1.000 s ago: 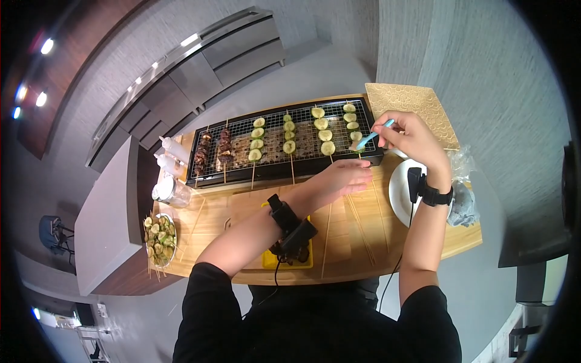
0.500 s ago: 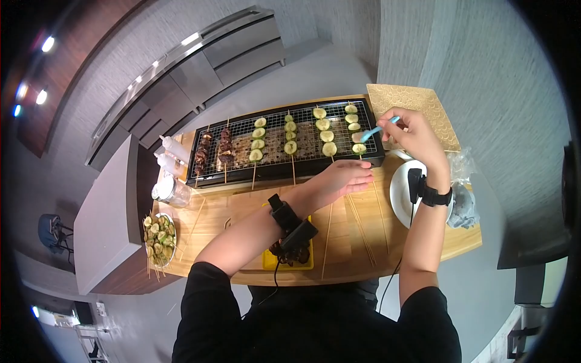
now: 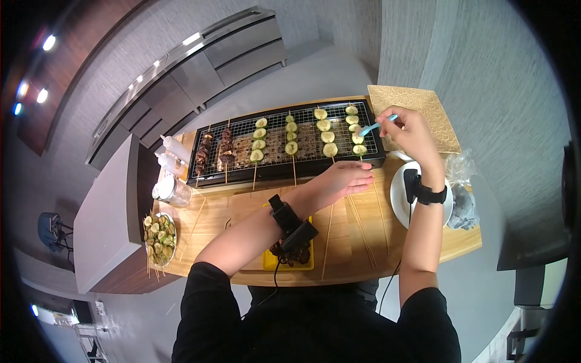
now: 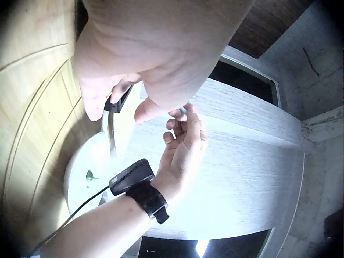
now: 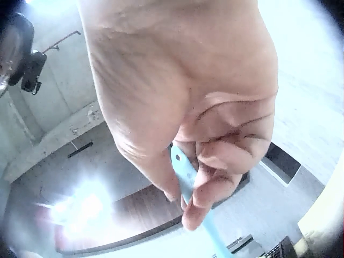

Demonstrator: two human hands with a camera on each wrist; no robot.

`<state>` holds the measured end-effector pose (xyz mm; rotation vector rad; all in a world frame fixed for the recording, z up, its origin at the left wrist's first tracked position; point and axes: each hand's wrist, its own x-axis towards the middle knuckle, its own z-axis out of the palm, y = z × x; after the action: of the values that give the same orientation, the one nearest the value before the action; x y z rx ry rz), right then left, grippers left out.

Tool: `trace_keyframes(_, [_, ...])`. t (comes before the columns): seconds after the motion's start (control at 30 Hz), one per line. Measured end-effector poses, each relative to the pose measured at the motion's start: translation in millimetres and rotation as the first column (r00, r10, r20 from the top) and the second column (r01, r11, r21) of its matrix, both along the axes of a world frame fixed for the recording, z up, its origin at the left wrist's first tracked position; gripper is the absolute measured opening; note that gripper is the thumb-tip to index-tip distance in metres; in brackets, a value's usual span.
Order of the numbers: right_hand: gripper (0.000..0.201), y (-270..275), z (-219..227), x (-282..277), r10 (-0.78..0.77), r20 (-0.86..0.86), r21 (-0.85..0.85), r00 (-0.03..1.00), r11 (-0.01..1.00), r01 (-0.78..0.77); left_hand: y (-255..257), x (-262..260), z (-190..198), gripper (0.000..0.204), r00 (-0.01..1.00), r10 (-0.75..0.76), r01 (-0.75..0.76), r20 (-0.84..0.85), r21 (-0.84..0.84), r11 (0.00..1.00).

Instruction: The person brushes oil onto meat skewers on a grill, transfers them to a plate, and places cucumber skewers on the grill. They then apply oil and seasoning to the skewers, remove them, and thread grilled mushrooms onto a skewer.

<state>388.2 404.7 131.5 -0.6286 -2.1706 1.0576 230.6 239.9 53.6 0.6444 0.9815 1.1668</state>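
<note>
In the head view my right hand (image 3: 413, 136) pinches a light blue brush (image 3: 374, 127) whose bristles are at a lower slice of the rightmost green-rimmed vegetable skewer (image 3: 352, 120), on the black grill (image 3: 272, 178). The right wrist view has the brush handle (image 5: 185, 174) between thumb and fingers. Just in front of the grill's edge, my left hand (image 3: 344, 180) is held with its fingers extended, near the lower end of that skewer; whether it touches the stick cannot be told. It also appears in the left wrist view (image 4: 156, 48).
More vegetable skewers and two dark meat skewers (image 3: 227, 145) lie across the grill. Bottles (image 3: 174, 147) and a jar (image 3: 175, 192) stand left, above a plate of skewers (image 3: 160, 239). A yellow tray (image 3: 269, 260) is below my left forearm; a white plate (image 3: 399, 202) sits right.
The brush has moved from the lowest slice of the rightmost skewer up to the slice above it, with my right hand shifting slightly. My left hand has stayed about where it was.
</note>
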Motion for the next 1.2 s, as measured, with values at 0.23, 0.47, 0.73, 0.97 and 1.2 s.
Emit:
trace_keyframes(0.23, [0.017,3.8,-13.0,-15.8,-0.085,-0.047,0.033,0.995,0.996,0.086,-0.7,-1.0,-0.8,0.051,1.000,-0.019,0.019,-0.012,0.021,1.000])
trace_keyframes(0.47, [0.020,7.6,-22.8,-24.2,-0.137,-0.084,0.082,0.987,0.986,0.144,0.9,-3.7,-5.9,0.047,1.000,-0.021,0.021,0.009,0.016,1.000])
trace_keyframes(0.73, [0.020,3.1,-27.0,-33.6,-0.196,-0.099,0.123,0.976,0.970,0.207,-0.1,-3.0,-2.9,0.047,1.000,-0.010,0.010,0.000,0.002,1.000])
trace_keyframes(0.97, [0.022,3.3,-32.7,-37.2,-0.218,-0.076,0.133,0.973,0.965,0.227,-1.3,-3.3,-1.3,0.048,1.000,-0.009,0.009,0.007,-0.009,1.000])
trace_keyframes(1.2, [0.019,1.0,-25.6,-33.4,-0.216,-0.065,0.153,0.974,0.963,0.224,1.7,-5.1,-6.9,0.048,0.999,0.000,0.001,0.052,-0.023,1.000])
